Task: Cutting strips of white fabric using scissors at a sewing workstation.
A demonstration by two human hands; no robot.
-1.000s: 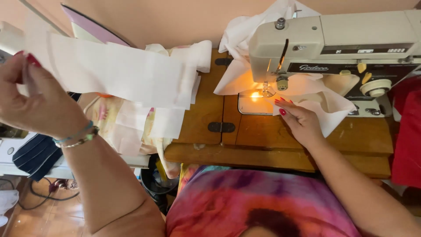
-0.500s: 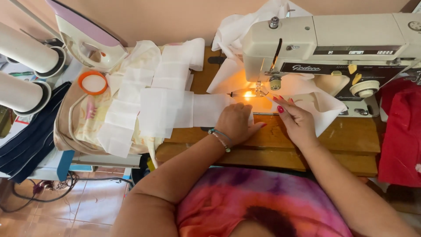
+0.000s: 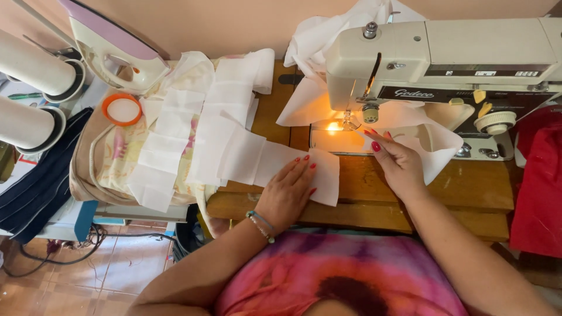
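Observation:
My left hand lies flat, fingers spread, on a strip of white fabric pieces laid across the wooden sewing table. My right hand presses another white fabric piece on the bed of the cream sewing machine, just right of the lit needle area. More white fabric is bunched behind the machine.
To the left, a padded board carries several white fabric pieces, an orange-rimmed round lid and a white-and-purple iron. Two white rolls sit far left over dark cloth. Red cloth hangs at right.
My left hand came down from holding the fabric strip up at the far left, laid it across the table and now presses flat on it. My right hand stayed by the needle.

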